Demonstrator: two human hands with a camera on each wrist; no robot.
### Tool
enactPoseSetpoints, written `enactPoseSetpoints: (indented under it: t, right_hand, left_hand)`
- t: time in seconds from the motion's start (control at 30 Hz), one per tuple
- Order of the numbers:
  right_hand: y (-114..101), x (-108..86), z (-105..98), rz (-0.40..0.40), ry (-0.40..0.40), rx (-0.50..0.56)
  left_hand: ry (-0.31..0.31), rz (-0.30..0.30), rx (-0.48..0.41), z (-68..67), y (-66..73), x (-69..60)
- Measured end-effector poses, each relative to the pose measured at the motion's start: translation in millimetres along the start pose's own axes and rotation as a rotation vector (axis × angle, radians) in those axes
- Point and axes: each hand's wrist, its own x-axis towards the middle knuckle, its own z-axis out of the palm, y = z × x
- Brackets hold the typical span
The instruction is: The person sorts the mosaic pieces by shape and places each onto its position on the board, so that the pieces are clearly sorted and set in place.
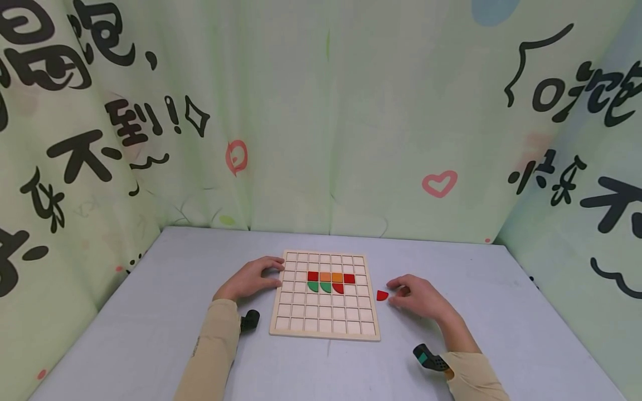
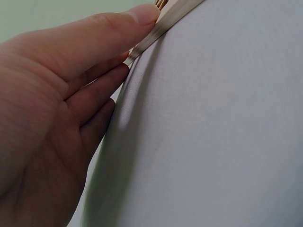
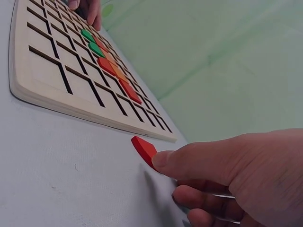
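Observation:
A wooden grid board [image 1: 325, 337] lies flat on the table. In one row sit a red square [image 1: 313, 276], two orange squares [image 1: 331, 277] and another red square [image 1: 349, 278]. Just below them are two green quarter-circle tiles [image 1: 319, 287] and a red one [image 1: 338, 288]. My left hand [image 1: 251, 280] touches the board's left edge, fingers fairly straight. Right of the board, my right hand [image 1: 420, 296] pinches a red quarter-circle tile [image 3: 144, 150] by one end. Its shadow falls on the table below, and the fingers behind the tile are partly hidden.
A white-covered table [image 1: 321, 373] carries the board. Pale green curtains [image 1: 331, 139] with black lettering stand behind it and along both sides. Dark devices sit at the left wrist [image 1: 249, 321] and right wrist [image 1: 429, 358].

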Motion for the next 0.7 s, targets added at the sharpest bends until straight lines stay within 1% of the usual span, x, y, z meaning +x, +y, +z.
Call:
enactPoseSetpoints:
  t: [0.2,0.47,0.57,0.7]
  right_hand:
    - [-2,1.1,5,-0.044,0.002,0.003]
    - [-2,3.7,11,-0.125,0.010,-0.008]
    - [-4,3.2,11,-0.138,0.006,-0.018]
    - [-6,4.2,13,-0.134,0.016,-0.022]
  left_hand:
    - [-0.003,-0.010,0.009,-0.1,-0.5,-0.5]
    - [-0.001,-0.003,0.009,1.1,-0.8,-0.2]
    - [-0.001,-0.007,0.010,0.9,0.4,-0.6]
    - [0.003,-0.007,0.013,0.3,0.9,-0.5]
